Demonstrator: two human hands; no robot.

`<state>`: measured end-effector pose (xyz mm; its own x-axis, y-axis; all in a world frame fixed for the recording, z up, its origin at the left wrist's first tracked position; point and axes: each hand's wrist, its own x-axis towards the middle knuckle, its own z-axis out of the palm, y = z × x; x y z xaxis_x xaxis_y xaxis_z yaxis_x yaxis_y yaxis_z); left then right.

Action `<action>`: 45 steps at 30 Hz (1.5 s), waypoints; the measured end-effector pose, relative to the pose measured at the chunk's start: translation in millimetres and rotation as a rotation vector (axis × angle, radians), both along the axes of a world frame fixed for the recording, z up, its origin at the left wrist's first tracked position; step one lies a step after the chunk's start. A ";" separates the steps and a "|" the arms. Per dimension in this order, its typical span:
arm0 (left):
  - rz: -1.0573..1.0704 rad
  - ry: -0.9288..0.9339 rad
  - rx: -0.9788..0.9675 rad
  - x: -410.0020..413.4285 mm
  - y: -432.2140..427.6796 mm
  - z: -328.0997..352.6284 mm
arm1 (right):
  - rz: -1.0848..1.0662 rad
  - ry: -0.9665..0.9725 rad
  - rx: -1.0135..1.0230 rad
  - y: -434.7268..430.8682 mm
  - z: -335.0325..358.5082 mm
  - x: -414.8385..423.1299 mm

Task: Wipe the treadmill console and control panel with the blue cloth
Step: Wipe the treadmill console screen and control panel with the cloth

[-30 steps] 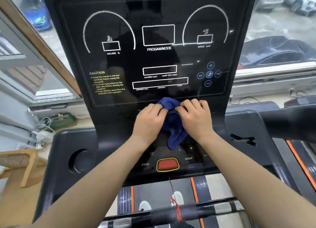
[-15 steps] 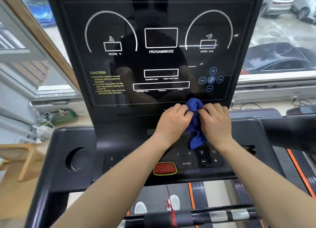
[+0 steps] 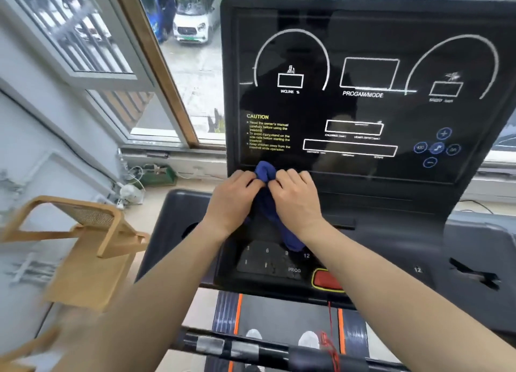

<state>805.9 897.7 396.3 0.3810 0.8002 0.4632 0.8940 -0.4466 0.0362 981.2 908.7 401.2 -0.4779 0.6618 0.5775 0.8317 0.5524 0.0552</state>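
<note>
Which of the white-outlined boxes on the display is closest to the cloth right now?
The long bottom box, the widest and lowest one, right of the yellow CAUTION text. The blue cloth sits just below its left end.

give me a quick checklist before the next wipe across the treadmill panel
1. Bunched blue cloth gripped by both hands, left hand and right hand: ok.
2. Cloth at the lower left edge of the glossy black display screen: ok.
3. Cloth tail clear of the grey keypad with printed numbers: not ok, it hangs at the keys.
4. Red stop button with yellow rim untouched: ok.
5. Display dark: ok.
6. Screen already clean: cannot tell.
</note>
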 end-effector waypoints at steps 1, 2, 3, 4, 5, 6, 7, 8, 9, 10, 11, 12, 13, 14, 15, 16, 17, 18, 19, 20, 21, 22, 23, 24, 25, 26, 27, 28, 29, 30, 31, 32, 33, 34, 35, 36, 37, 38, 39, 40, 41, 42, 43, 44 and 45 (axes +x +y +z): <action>0.032 0.004 -0.004 -8.4 -1.2 1.0 | 0.022 -0.016 -0.010 2.8 3.8 -7.2; 0.076 -0.020 0.006 -15.5 -1.5 5.6 | 0.038 -0.018 -0.009 7.1 9.5 -13.4; 0.131 -0.072 0.027 -21.4 0.0 12.3 | 0.047 -0.001 0.004 12.8 17.3 -19.2; 0.187 -0.139 0.048 -25.3 3.5 20.5 | 0.042 0.035 0.030 20.0 25.9 -25.4; 0.238 -0.192 0.060 -27.6 8.9 29.1 | 0.031 0.072 0.066 27.5 35.1 -32.3; 0.280 -0.218 0.056 -27.7 13.5 38.0 | 0.022 0.093 0.096 33.9 43.3 -39.4; 0.305 -0.223 0.052 -26.2 16.7 43.1 | 0.014 0.093 0.112 37.4 49.5 -45.7; 0.319 -0.221 0.050 -23.8 17.6 44.5 | 0.007 0.079 0.116 38.0 51.4 -50.6; 0.328 -0.220 0.048 -22.1 16.9 40.8 | 0.003 0.063 0.115 36.2 49.1 -53.9; 0.335 -0.222 0.037 -20.8 13.2 34.9 | 0.003 0.051 0.111 32.7 44.1 -55.4; 0.338 -0.228 0.017 -20.8 7.7 26.9 | 0.005 0.035 0.100 27.3 36.8 -55.4; 0.336 -0.235 -0.011 -21.6 0.7 18.0 | 0.010 0.011 0.090 20.5 27.6 -53.8; 0.327 -0.235 -0.042 -22.6 -7.0 9.0 | 0.018 -0.021 0.066 12.0 17.7 -51.1; 0.320 -0.224 -0.079 -22.7 -14.9 2.2 | 0.022 -0.060 0.034 2.9 8.0 -47.8; 0.315 -0.214 -0.115 -21.4 -21.4 -1.8 | 0.022 -0.099 -0.001 -5.9 1.0 -43.9; 0.309 -0.217 -0.144 -18.9 -24.7 -2.6 | 0.016 -0.124 -0.027 -12.0 -2.8 -39.3; 0.297 -0.234 -0.154 -14.8 -24.7 -0.3 | 0.001 -0.124 -0.040 -14.7 -2.5 -33.7; 0.281 -0.259 -0.145 -9.0 -22.9 4.3 | -0.022 -0.102 -0.030 -14.2 0.8 -26.7; 0.261 -0.284 -0.123 -1.7 -18.7 8.9 | -0.050 -0.067 -0.004 -11.5 5.2 -17.8; 0.241 -0.301 -0.095 7.6 -13.0 13.4 | -0.078 -0.037 0.030 -7.4 9.8 -6.6; 0.219 -0.305 -0.070 18.4 -7.3 16.8 | -0.100 -0.024 0.055 -2.9 12.5 6.6; 0.196 -0.292 -0.055 30.1 -2.9 18.5 | -0.116 -0.030 0.068 0.8 13.3 21.6; 0.174 -0.265 -0.047 42.8 -0.3 18.1 | -0.127 -0.049 0.071 2.9 12.5 37.4; 0.153 -0.232 -0.042 55.2 1.0 16.0 | -0.137 -0.072 0.068 3.0 11.1 52.6; 0.133 -0.199 -0.034 67.1 1.4 13.8 | -0.148 -0.091 0.064 1.5 10.0 66.3; 0.113 -0.171 -0.026 78.0 1.6 12.6 | -0.161 -0.102 0.063 -0.2 9.5 78.8; 0.088 -0.149 -0.019 88.4 1.9 12.8 | -0.176 -0.109 0.066 -1.9 9.9 90.4; 0.059 -0.132 -0.008 98.9 2.6 13.8 | -0.197 -0.115 0.072 -3.3 10.7 102.0; 0.027 -0.112 0.004 110.3 3.5 15.0 | -0.224 -0.125 0.079 -4.6 11.5 114.4; -0.006 -0.091 0.009 122.4 4.8 16.1 | -0.250 -0.136 0.088 -5.4 11.8 127.8; -0.043 -0.072 0.003 135.8 7.1 17.0 | -0.276 -0.149 0.098 -6.4 11.7 142.2; -0.081 -0.052 -0.009 150.6 10.4 17.2 | -0.300 -0.163 0.106 -7.8 11.2 157.5; -0.112 -0.027 -0.026 166.7 14.2 16.7 | -0.326 -0.175 0.109 -10.1 11.0 173.3; -0.135 0.001 -0.043 184.2 18.1 16.9 | -0.354 -0.185 0.108 -12.2 11.1 189.5; -0.158 0.025 -0.050 202.7 21.2 19.4 | -0.386 -0.192 0.104 -14.0 11.9 206.2; -0.179 0.040 -0.041 221.8 24.4 22.9 | -0.425 -0.191 0.100 -14.6 13.3 223.3; -0.202 0.039 -0.019 240.7 27.1 27.2 | -0.478 -0.170 0.094 -15.0 15.0 240.0; -0.226 0.021 0.006 258.9 29.0 31.8 | -0.545 -0.118 0.091 -15.6 16.5 255.7; -0.251 -0.009 0.029 276.2 30.1 34.9 | -0.615 -0.033 0.084 -17.1 17.5 268.8; -0.276 -0.034 0.040 291.7 30.1 36.3 | -0.666 0.060 0.069 -19.6 16.4 278.8; -0.299 -0.038 0.040 304.4 29.1 35.7 | -0.692 0.133 0.038 -23.4 13.4 284.0; -0.322 -0.022 0.028 313.4 27.5 33.1 | -0.695 0.180 -0.024 -28.0 7.2 284.1; -0.343 0.008 0.021 318.3 25.3 27.4 | -0.678 0.220 -0.111 -33.0 0.4 280.2; -0.365 0.038 0.014 319.1 22.6 20.2 | -0.657 0.275 -0.201 -37.4 -7.4 274.4; -0.398 0.061 0.008 316.5 19.2 12.5 | -0.647 0.347 -0.281 -41.5 -14.6 267.8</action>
